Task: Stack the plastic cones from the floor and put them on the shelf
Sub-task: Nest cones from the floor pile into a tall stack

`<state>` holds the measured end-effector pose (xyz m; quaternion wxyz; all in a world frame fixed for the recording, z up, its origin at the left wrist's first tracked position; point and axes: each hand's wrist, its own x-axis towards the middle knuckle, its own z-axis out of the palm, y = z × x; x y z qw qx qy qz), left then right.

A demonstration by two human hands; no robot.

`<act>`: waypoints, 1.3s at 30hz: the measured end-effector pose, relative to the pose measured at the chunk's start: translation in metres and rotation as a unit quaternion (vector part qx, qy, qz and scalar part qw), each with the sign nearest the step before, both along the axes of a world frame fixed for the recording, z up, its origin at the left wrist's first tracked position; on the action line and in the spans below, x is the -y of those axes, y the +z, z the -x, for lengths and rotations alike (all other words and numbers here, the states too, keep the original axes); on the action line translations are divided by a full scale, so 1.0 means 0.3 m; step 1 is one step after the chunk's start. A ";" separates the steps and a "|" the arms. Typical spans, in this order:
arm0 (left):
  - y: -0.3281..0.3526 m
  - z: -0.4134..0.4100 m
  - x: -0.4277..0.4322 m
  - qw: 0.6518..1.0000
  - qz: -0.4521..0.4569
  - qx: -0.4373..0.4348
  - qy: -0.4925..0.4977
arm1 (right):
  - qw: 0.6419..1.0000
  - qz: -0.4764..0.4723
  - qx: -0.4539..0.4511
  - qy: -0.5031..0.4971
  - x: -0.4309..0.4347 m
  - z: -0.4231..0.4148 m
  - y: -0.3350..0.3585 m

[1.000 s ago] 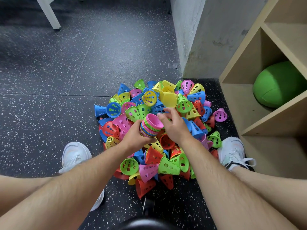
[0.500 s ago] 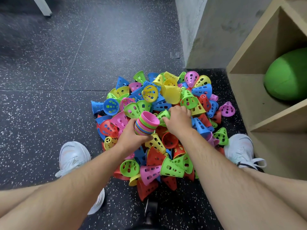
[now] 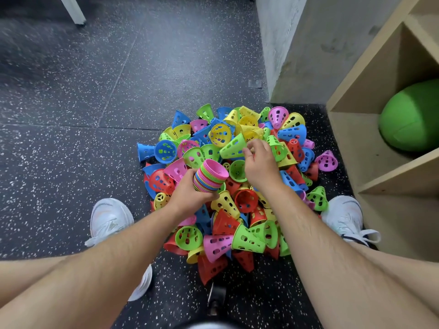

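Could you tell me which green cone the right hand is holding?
The green cone just beyond the stack, pinched by the right hand and lifted. Every other green one lies loose in the pile.

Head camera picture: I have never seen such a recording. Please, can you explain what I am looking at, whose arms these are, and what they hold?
There is no machine here. A person wears a camera on the head, so you look down along their own two bare arms. On the dark speckled floor lies a heap of colourful perforated plastic cones, between white shoes. The left hand grips a nested stack of such cones, pink on top. The fingers of the right hand pinch a single green perforated plastic cone above the heap. At the right stands a pale wooden shelf with a green ball in one compartment.
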<state>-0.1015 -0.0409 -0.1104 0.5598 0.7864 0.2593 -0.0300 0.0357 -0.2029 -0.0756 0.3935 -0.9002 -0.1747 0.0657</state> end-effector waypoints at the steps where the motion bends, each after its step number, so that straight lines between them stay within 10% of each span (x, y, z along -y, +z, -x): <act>1: 0.001 0.000 -0.001 1.000 -0.002 0.000 0.000 | 1.000 -0.009 -0.002 0.015 0.001 0.005 0.019; 10: 0.018 0.002 0.005 1.000 -0.014 0.011 0.004 | 0.981 0.020 -0.027 0.189 0.010 0.130 0.067; 15: 0.020 0.029 -0.008 1.000 -0.021 -0.008 0.004 | 0.991 -0.037 -0.093 0.085 0.013 0.154 0.013; 30: 0.021 0.058 -0.028 1.000 -0.019 -0.011 0.005 | 0.891 0.371 0.059 0.254 -0.070 0.192 -0.172; 39: 0.019 0.067 -0.033 1.000 -0.019 -0.009 0.005 | 0.955 0.248 0.009 0.164 -0.012 0.149 -0.137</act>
